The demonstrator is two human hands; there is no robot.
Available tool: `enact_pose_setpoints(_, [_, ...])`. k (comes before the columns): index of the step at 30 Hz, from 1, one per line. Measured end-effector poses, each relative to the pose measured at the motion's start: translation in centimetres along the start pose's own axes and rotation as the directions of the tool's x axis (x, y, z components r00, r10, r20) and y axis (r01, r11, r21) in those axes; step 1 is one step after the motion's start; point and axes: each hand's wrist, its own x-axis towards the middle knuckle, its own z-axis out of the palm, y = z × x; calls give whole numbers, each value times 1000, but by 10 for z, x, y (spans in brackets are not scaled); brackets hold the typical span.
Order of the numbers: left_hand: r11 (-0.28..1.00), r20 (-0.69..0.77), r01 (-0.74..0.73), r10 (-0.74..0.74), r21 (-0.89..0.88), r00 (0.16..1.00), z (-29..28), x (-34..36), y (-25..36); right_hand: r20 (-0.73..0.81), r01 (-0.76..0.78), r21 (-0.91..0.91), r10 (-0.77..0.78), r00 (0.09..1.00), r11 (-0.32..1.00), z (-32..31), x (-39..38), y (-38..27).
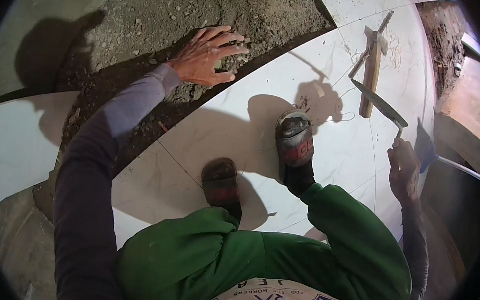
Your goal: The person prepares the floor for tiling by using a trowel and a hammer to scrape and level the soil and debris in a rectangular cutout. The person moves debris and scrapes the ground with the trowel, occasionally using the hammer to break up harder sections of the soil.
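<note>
My left hand (206,57) reaches out over the gritty grey-brown mortar bed (166,14), palm down with the fingers spread. It is at the bed's edge beside the white floor tiles (268,73), and something small and greenish shows by its palm. On the right, my right hand (405,168) is closed round the handle of a trowel (380,102). The trowel's long blade points up and left, over the tiles and near a wooden mallet-like tool (373,70). What lies under my left palm is hidden.
My sandalled feet (295,134) stand on the laid tiles. A loose white tile piece (18,138) lies at the left. To the right are a blue-headed tool with a pale pole (458,167) and a rough brown post (442,36). Thin strings (394,49) lie around the wooden tool.
</note>
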Motion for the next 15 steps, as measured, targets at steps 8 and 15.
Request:
enact_pose_setpoints(8, [998, -223, 34, -21, 55, 974, 30, 22, 21, -22, 27, 1, -27, 999, 1000, -11, 10, -23])
enact_pose_setpoints(15, [957, -595, 196, -31, 214, 803, 56, 11, 18, 56, 28, 0, -28, 998, 1000, -1, 14, -17])
